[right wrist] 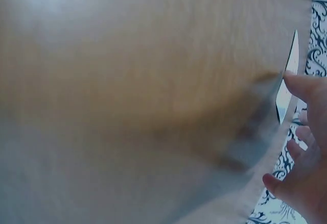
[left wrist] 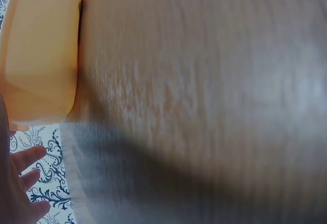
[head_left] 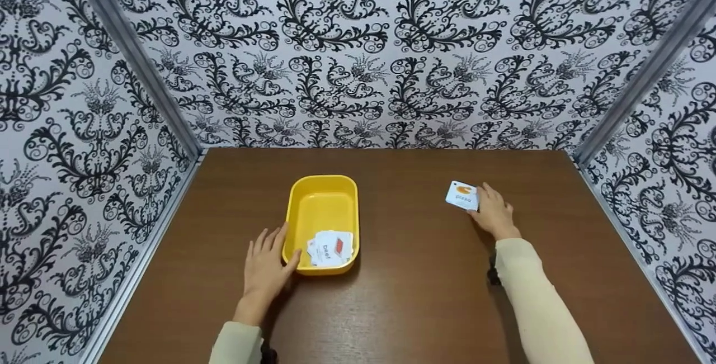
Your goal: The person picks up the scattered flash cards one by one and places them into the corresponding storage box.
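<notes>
A yellow plastic tub (head_left: 323,185) stands left of the middle of the table. Inside its near end lies a small pile of white picture cards (head_left: 331,248), the top one printed "beef". My left hand (head_left: 265,266) touches the tub's left side, its thumb over the rim and its other fingers spread and fairly straight. Far to the right, my right hand (head_left: 495,213) pinches a white card (head_left: 462,195) with a pizza picture and the word "pizza". In the right wrist view the card (right wrist: 289,89) appears nearly edge-on, tilted off the table, by the thumb.
The brown wooden table (head_left: 414,274) is enclosed at the back and both sides by panels with black-and-white scroll wallpaper (head_left: 358,73). Grey metal strips (head_left: 134,56) run along the corners. Dark wrist devices (head_left: 493,272) sit under the sleeves.
</notes>
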Demonstrator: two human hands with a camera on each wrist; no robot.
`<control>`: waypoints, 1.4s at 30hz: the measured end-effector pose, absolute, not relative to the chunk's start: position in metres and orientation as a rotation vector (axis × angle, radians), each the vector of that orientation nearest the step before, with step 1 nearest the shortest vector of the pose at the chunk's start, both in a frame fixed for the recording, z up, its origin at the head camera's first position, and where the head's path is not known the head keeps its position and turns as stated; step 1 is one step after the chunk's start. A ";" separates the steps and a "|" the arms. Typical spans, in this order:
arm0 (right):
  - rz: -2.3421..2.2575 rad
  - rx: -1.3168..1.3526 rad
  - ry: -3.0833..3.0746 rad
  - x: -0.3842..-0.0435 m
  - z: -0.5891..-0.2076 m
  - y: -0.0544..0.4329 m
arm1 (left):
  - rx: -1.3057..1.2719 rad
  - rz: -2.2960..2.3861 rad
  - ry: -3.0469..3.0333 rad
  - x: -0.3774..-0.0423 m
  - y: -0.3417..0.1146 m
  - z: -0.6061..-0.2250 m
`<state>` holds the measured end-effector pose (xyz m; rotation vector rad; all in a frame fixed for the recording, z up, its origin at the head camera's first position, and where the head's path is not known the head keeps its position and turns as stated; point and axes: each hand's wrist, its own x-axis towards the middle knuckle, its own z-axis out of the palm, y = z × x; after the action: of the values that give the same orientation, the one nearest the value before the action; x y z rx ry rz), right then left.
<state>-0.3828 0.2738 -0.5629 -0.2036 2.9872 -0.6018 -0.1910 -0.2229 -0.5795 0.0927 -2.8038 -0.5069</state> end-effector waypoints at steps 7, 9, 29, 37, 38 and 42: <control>-0.633 -0.255 2.889 -0.394 -0.560 0.291 | 0.101 -0.530 -2.812 -0.192 -0.221 -0.580; -0.638 -0.293 2.869 -0.395 -0.559 0.291 | 0.110 -0.524 -2.811 -0.191 -0.221 -0.580; -0.543 -0.510 3.036 -0.393 -0.564 0.292 | 0.106 -0.519 -2.795 -0.191 -0.224 -0.582; -0.520 -0.542 3.022 -0.388 -0.561 0.288 | 0.104 -0.516 -2.810 -0.193 -0.224 -0.583; -0.526 -0.534 3.017 -0.387 -0.561 0.287 | 0.106 -0.515 -2.812 -0.193 -0.224 -0.582; -0.560 -0.536 3.010 -0.383 -0.557 0.279 | 0.107 -0.516 -2.811 -0.192 -0.225 -0.581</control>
<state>-0.3832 0.2792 -0.5573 -0.5364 3.0105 -0.5601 -0.1924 -0.2250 -0.5813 0.1073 -2.8107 -0.5160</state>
